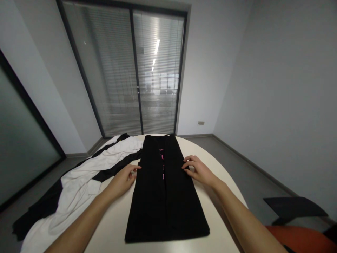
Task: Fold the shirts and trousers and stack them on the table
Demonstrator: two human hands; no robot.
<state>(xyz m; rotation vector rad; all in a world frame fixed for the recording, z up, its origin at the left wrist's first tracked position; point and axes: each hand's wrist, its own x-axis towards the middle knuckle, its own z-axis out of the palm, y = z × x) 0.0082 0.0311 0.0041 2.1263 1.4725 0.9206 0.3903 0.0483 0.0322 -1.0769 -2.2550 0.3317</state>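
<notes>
The garment (181, 200) is best squared evenly by left hand (125, 179), nine o'clock, and right hand (199, 171), three (both loosely spread).

1. Folded garment (184, 207), centre: solid black. Pink lettering (163, 176) in a column along the middle, far half.
2. Clothes pile, left: white cloth (79, 191), plain; black cloth (44, 202) on its left, more black between white folds.
3. Table (113, 225): cream-white, plain.
4. Far window: black frame (134, 52), grey blinds (110, 80) in fine horizontal stripes.
5. Right wall (284, 88): plain grey. Floor (237, 172): darker grey.
6. Chair, near right: black back (295, 206), orange-red seat (300, 237).
</notes>
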